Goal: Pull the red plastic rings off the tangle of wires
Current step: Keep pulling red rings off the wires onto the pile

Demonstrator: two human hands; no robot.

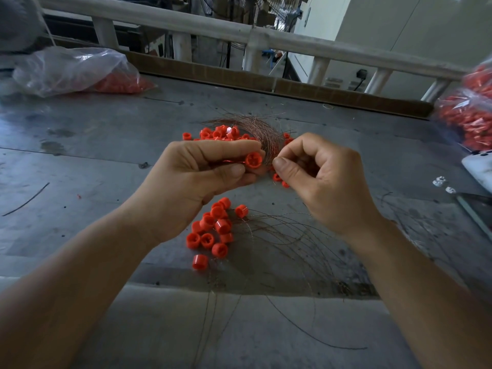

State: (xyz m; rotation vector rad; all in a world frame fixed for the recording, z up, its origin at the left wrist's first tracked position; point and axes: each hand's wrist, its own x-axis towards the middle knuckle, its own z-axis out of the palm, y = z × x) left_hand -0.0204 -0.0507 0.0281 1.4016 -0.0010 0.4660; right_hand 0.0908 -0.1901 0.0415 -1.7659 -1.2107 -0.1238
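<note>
My left hand (197, 177) grips a red plastic ring (253, 159) between fingers and thumb, above the grey table. Fine copper wires run from that ring to the tangle of wires (255, 129) lying behind it. My right hand (319, 177) is curled, its thumb and forefinger pinching the wires right beside the ring. Several red rings (221, 133) sit among the tangle behind my hands. A heap of loose red rings (213, 230) lies on the table below my left hand, with loose wire strands (292, 235) spread to its right.
A clear plastic bag (72, 70) holding red rings lies at the far left. Another bag of red parts (468, 115) sits at the right edge, near a white object (479, 166) and small white pieces (439, 181). A white rail (266, 35) borders the grey metal table (106, 134).
</note>
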